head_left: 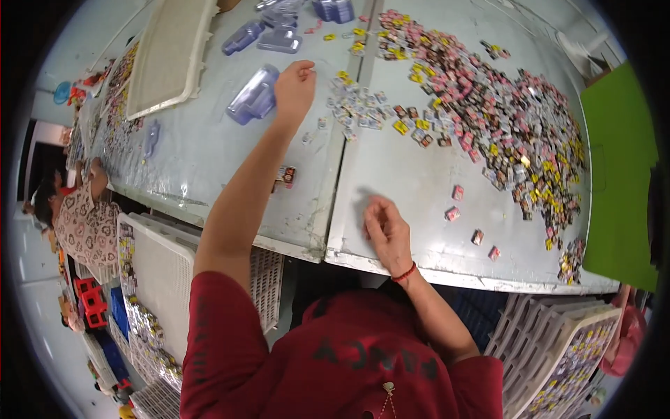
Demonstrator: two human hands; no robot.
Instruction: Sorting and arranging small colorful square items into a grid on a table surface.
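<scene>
Both curled, contents unclear: your left hand [296, 85] is hovering by a tray [252, 95], right hand [388, 236] apart; apparent pickup is requiring uncurling.

I'm logging a shallow white rectangular plastic tray [164, 59] at upper left on the pale grey tabletop [408, 181], plus a flat bright green panel [620, 174] along its right end. Under the near edge I get stacked white slatted plastic crates [513, 325] at right and a white perforated plastic crate [164, 269] at left. Far left, I see a co-worker in a heart-print shirt [87, 230], a red openwork plastic crate [91, 302], and a round light-blue basin [63, 92].
</scene>
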